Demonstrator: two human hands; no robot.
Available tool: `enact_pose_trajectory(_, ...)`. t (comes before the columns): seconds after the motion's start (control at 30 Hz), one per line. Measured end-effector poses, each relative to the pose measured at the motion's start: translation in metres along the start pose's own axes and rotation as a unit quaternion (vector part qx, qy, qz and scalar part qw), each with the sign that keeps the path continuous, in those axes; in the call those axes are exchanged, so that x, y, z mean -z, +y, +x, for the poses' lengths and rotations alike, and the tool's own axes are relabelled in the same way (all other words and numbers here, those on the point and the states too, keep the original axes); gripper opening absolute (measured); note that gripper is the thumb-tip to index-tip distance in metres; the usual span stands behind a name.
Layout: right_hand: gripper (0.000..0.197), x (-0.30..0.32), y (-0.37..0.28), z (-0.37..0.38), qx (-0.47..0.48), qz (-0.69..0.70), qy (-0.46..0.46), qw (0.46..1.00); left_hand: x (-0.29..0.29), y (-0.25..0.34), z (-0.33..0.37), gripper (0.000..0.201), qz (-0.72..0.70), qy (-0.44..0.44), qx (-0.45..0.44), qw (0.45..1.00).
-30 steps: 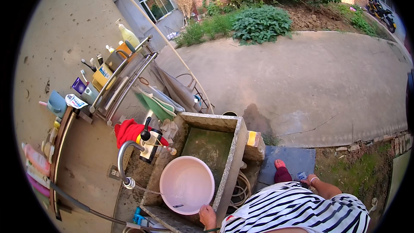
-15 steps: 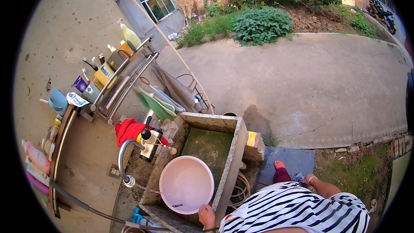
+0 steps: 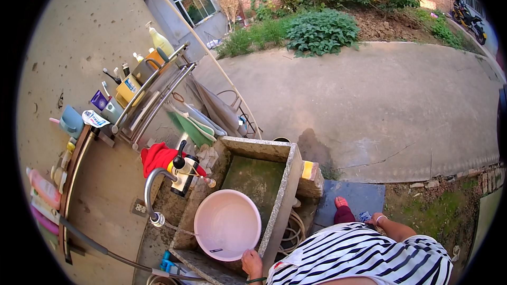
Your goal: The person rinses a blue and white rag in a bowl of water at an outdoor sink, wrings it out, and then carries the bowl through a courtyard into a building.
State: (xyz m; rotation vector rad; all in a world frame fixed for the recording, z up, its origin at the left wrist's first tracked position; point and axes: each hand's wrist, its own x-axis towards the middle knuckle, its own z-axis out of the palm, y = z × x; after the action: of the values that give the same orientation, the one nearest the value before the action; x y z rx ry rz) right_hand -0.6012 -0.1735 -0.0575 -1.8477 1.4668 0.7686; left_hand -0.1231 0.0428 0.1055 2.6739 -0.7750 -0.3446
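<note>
A pale pink basin (image 3: pixel 219 214) sits in the concrete sink (image 3: pixel 289 179), with a small dark mark low on its inside. Water runs in a thin stream from the curved metal faucet (image 3: pixel 149 192) into it. My left hand (image 3: pixel 252 262) is at the basin's lower right rim, its fingers curled; it seems to grip the rim. On the right, beside my leg, my right hand (image 3: pixel 377 219) is closed on a crumpled blue-and-white packet (image 3: pixel 365 216), whose contents are hidden. Part of that hand's fingers is covered by my striped shirt.
A red cloth (image 3: pixel 157 159) hangs behind the faucet. Bottles, cups and toothbrushes stand on the metal wall rack (image 3: pixel 153 92). A second shelf (image 3: pixel 76 179) holds a pink bottle (image 3: pixel 45 189). A coiled hose (image 3: pixel 293 232) lies right of the sink, near a brick stack (image 3: pixel 311 182).
The view has shifted very slightly. Both hands and the basin stay in nearly the same places, and the water still runs.
</note>
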Motion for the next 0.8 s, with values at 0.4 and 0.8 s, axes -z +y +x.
enact_pose_trajectory(0.4,0.067,-0.015,0.004,0.007,-0.035,0.029,0.020,0.999,0.001,0.000,-0.001,0.041,-0.003,0.003,-0.001,1.000)
enact_pose_trajectory(0.8,0.073,-0.068,0.040,0.064,-0.012,0.055,0.046,0.997,-0.002,-0.004,0.001,0.040,-0.003,-0.001,-0.018,1.000)
